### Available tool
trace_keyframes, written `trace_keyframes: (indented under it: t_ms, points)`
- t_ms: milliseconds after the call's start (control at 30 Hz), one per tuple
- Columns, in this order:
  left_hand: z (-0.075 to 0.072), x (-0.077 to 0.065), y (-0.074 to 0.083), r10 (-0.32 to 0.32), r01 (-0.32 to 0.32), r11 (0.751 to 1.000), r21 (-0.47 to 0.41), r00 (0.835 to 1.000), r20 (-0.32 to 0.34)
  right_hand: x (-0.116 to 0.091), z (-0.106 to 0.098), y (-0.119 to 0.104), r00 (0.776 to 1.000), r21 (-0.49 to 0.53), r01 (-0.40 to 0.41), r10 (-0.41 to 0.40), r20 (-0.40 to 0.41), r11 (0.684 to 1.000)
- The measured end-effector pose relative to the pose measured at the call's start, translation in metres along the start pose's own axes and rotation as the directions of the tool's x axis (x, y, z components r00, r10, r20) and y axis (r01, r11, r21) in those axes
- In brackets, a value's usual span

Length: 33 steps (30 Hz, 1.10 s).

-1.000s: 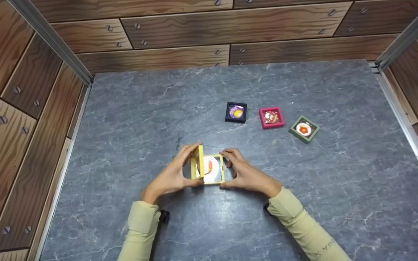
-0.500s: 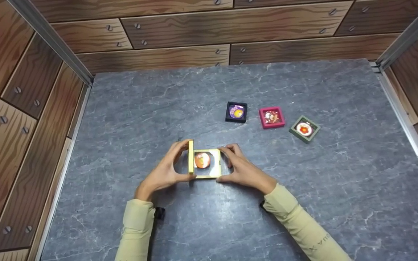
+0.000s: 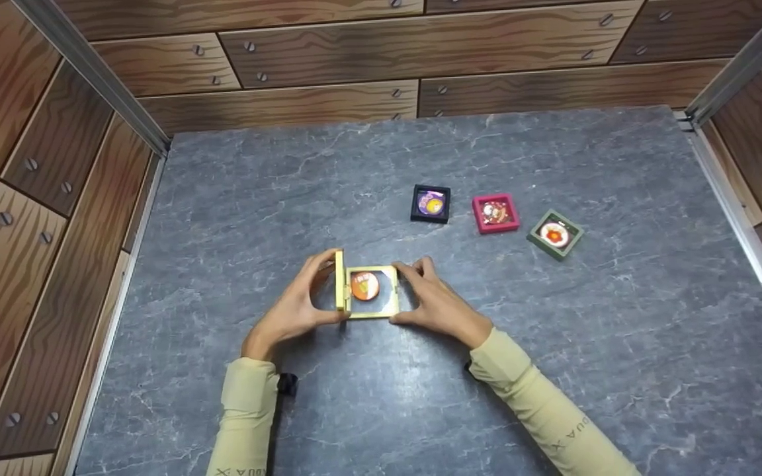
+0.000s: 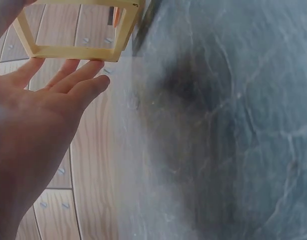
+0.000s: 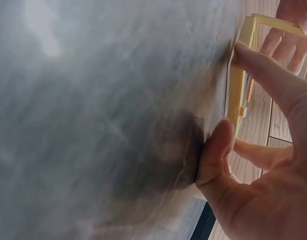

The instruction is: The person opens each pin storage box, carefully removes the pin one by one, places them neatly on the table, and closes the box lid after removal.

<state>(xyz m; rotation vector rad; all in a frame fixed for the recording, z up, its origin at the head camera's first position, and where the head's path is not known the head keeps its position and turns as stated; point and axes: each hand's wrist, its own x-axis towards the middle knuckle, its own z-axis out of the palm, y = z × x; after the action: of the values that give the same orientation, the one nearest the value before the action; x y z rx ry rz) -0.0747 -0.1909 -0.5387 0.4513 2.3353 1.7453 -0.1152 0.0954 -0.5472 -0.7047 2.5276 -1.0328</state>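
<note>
A yellow hinged display frame (image 3: 373, 315) stands opened out, one half upright on the left and the other low and nearly level on the right. Through its clear film shows a round orange-and-white badge (image 3: 365, 286) near the hinge. My left hand (image 3: 292, 307) grips the upright half between thumb and fingers; in the left wrist view, fingertips rest against that half's yellow rim (image 4: 73, 52). With thumb and fingers at opposite corners, my right hand (image 3: 444, 304) holds the right half's outer edge (image 5: 235, 90). Whether this half touches the table, I cannot tell.
Beyond my right hand lie three small closed frames with round badges: a black frame (image 3: 414, 213), a pink frame (image 3: 496, 229) and a green frame (image 3: 543, 247). Wood-patterned walls (image 3: 328, 106) border the grey marbled table (image 3: 255, 185) at the back and sides.
Both hands have moved slightly left and away from me with the yellow frame. The halves have opened wider, so the badge shows whole. The other frames have not moved.
</note>
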Motion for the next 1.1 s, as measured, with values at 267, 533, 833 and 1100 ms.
trace_keyframes:
  t_ms: [267,533,833,1100]
  points:
    - [0.001,0.001,-0.004,-0.021,0.021,0.999,-0.032,1.000,-0.004,0.001,-0.003,-0.001,1.000,-0.034,-0.007,0.008,0.011,0.999]
    - [-0.001,0.005,-0.006,-0.046,0.046,0.998,-0.051,0.999,-0.005,0.000,-0.008,-0.003,0.999,-0.051,-0.012,0.014,0.030,0.999]
    - [-0.003,0.008,-0.006,-0.067,0.066,0.995,-0.078,0.998,-0.004,0.004,-0.007,-0.008,0.996,-0.003,-0.075,0.075,0.041,0.997]
    - [-0.003,0.005,-0.006,-0.074,0.074,0.994,-0.075,0.997,-0.005,0.007,0.001,-0.022,0.994,-0.022,-0.107,0.106,-0.032,0.994]
